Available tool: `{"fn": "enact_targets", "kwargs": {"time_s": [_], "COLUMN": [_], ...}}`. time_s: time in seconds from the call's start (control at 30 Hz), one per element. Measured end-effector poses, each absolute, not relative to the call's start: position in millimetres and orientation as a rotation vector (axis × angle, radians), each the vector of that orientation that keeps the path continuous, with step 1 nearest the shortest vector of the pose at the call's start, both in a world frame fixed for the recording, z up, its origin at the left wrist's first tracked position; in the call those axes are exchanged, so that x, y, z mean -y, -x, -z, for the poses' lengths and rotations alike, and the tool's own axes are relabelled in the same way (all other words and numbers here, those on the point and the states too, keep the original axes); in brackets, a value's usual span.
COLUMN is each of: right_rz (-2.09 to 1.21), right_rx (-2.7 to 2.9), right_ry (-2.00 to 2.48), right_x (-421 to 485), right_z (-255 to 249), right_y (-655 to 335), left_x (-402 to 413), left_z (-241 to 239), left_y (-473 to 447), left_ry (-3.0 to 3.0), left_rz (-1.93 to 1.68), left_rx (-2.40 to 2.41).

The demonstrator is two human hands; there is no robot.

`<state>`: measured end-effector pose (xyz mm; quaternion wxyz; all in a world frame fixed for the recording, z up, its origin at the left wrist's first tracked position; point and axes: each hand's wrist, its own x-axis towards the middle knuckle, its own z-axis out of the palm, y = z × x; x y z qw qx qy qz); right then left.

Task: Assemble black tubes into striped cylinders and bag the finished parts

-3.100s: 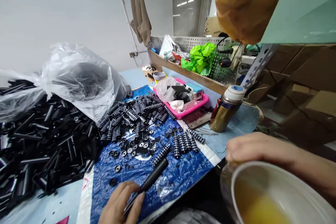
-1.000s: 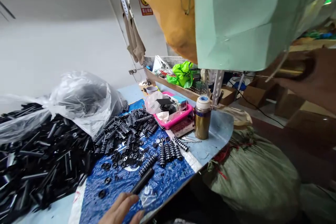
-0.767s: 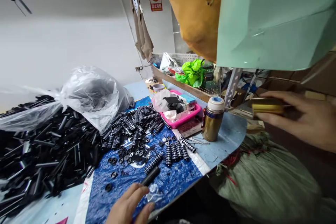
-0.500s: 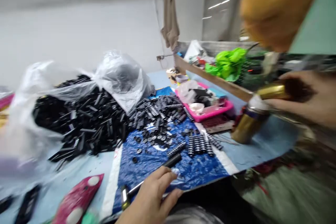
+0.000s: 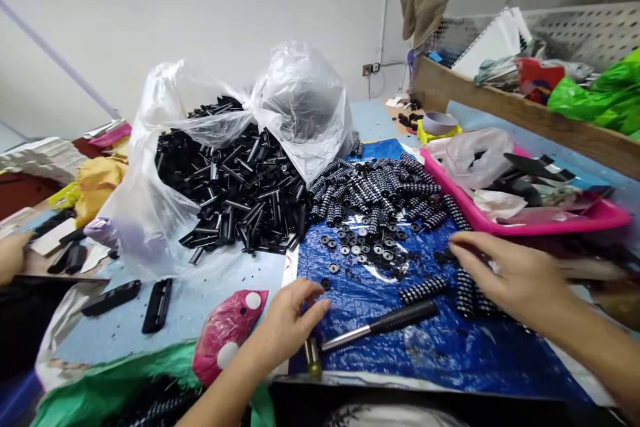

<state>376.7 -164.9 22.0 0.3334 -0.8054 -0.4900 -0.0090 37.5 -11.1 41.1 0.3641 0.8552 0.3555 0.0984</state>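
On the blue tarp (image 5: 400, 353) that covers the near part of the bench, the head view shows the left hand (image 5: 290, 320) lying palm down, its fingers loosely bent and a little apart, clamped on nothing; the fingertips (image 5: 320, 297) end just beside a single black washer (image 5: 326, 283). Right under the heel of that hand lies the hammer (image 5: 375, 327), flat on the tarp, its brassy head at the wrist and its black grip pointing away to the right. The right hand (image 5: 515, 273) reaches in from the right with the fingers stretched out and close together, above a short row of studded rollers (image 5: 465, 293); the picture is blurred there, so whether the fingers pinch anything cannot be told. Beyond both hands the loose washers (image 5: 360, 247) are scattered over the tarp, and behind them sits a pile of more rollers (image 5: 370, 183). Farther left a heap of black tubes (image 5: 235, 187) spills out of a clear plastic bag (image 5: 300, 100). A pink tray (image 5: 550, 223) stands to the right of the roller pile. A pink pad with white dots (image 5: 225, 330) lies just left of the left hand, and another person's hand (image 5: 10, 257) shows at the left edge.
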Motion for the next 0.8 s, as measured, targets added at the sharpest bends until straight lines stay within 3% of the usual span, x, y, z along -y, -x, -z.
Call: {"fn": "enact_targets", "kwargs": {"time_s": [0.13, 0.27, 0.43, 0.57, 0.8], "right_rz": [-0.04, -0.129, -0.218, -0.244, -0.225], "right_rx": [1.266, 1.285, 1.293, 1.191, 1.041], "right_ry": [2.243, 2.313, 2.288, 2.279, 2.113], "right_x": [60.5, 16.9, 12.6, 6.4, 48.6], "right_z": [2.2, 13.5, 24.7, 26.3, -6.9], "right_y": [-374.9, -379.1, -384.4, -384.4, -379.6], "left_x": [-10.4, -32.8, -84.0, -118.5, -125.7], "left_z": [-35.4, -31.2, -29.7, -20.1, -15.6], "left_y": [-24.4, -3.6, -27.6, -83.8, -100.1], "left_ry": [-2.119, -2.1, -2.355, -2.481, -2.435], "left_rz": [-0.35, -0.46, -0.567, -0.397, -0.512], "left_rx": [-0.987, -1.173, -1.489, -1.572, -1.574]}}
